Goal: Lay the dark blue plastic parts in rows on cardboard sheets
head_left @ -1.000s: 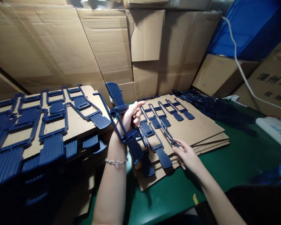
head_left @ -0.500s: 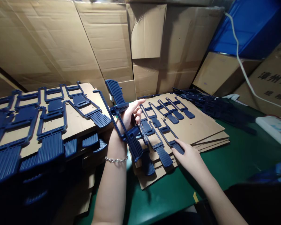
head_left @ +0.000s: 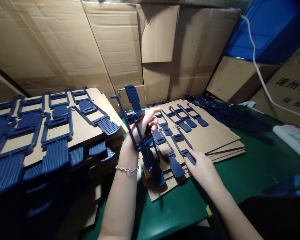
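My left hand [head_left: 148, 124] is raised over the cardboard, its index finger stretched out and the other fingers curled. It holds a dark blue plastic frame with ribbed plates [head_left: 133, 96], tilted upright, with bars passing around the hand and wrist. The grip itself is partly hidden behind the frame. My right hand [head_left: 198, 163] rests at the right side of the cardboard sheets [head_left: 210, 138]. Its thumb and fingers close on the ribbed end of another blue plastic frame [head_left: 189, 156], which lies flat. Several similar frames lie beside it in rows.
On the left, a higher stack of cardboard [head_left: 107, 106] carries more blue frames, with ribbed ends overhanging its edge. A dark heap of frames [head_left: 227, 113] lies behind right on the green table [head_left: 260, 160]. Cardboard boxes [head_left: 115, 43] wall the back; a white cable [head_left: 256, 63] hangs at right.
My left hand and the frame it holds have shifted slightly to the right. My right hand has stayed almost in place at the ribbed end of the lying frame.
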`<state>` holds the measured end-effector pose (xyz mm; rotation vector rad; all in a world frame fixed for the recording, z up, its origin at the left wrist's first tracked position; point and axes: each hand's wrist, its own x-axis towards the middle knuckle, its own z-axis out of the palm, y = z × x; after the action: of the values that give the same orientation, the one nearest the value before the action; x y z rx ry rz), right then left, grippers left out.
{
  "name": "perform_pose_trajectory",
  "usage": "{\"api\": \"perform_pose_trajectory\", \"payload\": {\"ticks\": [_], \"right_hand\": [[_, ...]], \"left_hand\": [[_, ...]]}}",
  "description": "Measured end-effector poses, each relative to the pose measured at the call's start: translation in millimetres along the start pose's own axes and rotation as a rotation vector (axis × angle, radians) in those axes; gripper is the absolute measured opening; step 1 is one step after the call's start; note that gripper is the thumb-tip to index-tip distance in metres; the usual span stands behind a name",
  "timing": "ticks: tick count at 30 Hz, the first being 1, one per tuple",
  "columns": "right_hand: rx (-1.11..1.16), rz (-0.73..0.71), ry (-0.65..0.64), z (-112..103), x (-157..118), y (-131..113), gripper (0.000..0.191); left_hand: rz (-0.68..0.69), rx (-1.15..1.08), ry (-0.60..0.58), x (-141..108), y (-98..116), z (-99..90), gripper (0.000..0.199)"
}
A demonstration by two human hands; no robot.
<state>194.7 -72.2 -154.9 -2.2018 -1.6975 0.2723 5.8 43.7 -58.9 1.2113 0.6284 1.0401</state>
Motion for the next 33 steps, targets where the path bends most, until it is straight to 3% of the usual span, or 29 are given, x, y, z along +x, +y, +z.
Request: {"api": "perform_pose_trajectory", "payload": {"ticks": [9, 17, 22, 26, 29, 33], "right_hand": [[-0.301, -0.059, 0.003, -17, -13, -18, 0.039], [-0.202, 0.005, -0.053, -17, -4, -14, 0.039], [-0.132, -0.044, -0.068, -8, 4, -11, 0.037], [-0.148, -0.168, 0.081, -2, 4, -14, 0.033], [-0.071, -0.299, 0.299, -5, 5, -19, 0.033], [0.001, -0.469, 0.643, -23, 13, -25, 0.044]], "left_hand": [[-0.021, 0.045, 0.013, -4, 0, 7.4, 0.034], [-0.010, 0.086, -0.036, -1, -5, 4.4, 0.039], [-0.039, 0.013, -0.054, 1, -5, 8.2, 0.037], [-0.100, -0.178, -0.116, 1, -5, 14.1, 0.031], [-0.167, -0.198, -0.131, 0, -7, 17.7, 0.032], [-0.332, 0.061, -0.430, -8, -8, 25.9, 0.044]]}}
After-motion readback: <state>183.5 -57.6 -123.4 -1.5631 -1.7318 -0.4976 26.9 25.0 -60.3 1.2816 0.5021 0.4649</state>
